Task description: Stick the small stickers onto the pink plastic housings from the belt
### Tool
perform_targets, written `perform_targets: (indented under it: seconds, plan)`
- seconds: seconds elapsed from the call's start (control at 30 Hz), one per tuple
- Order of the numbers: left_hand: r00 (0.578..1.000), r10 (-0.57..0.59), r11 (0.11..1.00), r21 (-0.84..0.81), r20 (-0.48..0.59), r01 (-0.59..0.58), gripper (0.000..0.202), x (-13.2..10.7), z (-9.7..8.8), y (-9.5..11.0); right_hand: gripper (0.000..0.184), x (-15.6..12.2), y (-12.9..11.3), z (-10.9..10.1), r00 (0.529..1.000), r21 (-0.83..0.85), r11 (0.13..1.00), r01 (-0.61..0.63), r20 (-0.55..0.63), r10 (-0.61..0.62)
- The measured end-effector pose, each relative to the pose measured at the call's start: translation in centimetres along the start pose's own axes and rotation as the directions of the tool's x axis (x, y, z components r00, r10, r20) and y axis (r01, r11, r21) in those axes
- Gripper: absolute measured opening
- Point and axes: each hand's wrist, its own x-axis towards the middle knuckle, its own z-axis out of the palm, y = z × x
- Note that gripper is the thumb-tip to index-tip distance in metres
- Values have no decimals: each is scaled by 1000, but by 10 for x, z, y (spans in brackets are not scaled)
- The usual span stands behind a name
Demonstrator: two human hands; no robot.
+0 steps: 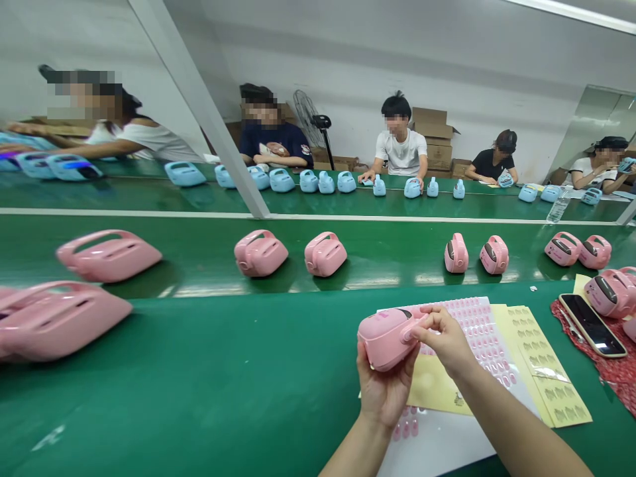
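A glossy pink plastic device with a carrying handle (385,334) is held above the bench in front of me. My left hand (385,391) cups it from below, with fingers and thumb around its body. The fingers of my right hand (442,334) are pinched against the handle's round joint at its right end; whether a small piece sits under the fingertips is hidden. Below my hands lies a white sheet of pink oval stickers (484,331). A yellow backing sheet (434,381) partly covers it, and yellow sheets of small printed stickers (541,344) lie to the right.
Pink devices stand along the green belt (387,258), with a large one (64,321) at the near left. A phone (593,324) rests on red wrap (621,377) at right. Beyond a white rail (348,218), several co-workers sit by blue devices (282,180).
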Motion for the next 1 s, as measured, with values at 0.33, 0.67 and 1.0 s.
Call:
perform_targets:
  seconds: [0.33, 0.67, 1.0]
  plan:
    - [995, 11, 1000, 28, -102, -9, 51, -2, 6, -2, 11, -2, -5, -3, 998, -64, 998, -22, 55, 25]
    - [996, 27, 999, 39, -83, -23, 50, -4, 5, -4, 12, -7, -1, 6, 999, -19, 1000, 9, -38, -10]
    - [999, -20, 1000, -4, -45, 20, 53, -8, -1, -1, 13, -14, 7, 16, 978, -210, 967, 141, -124, -170]
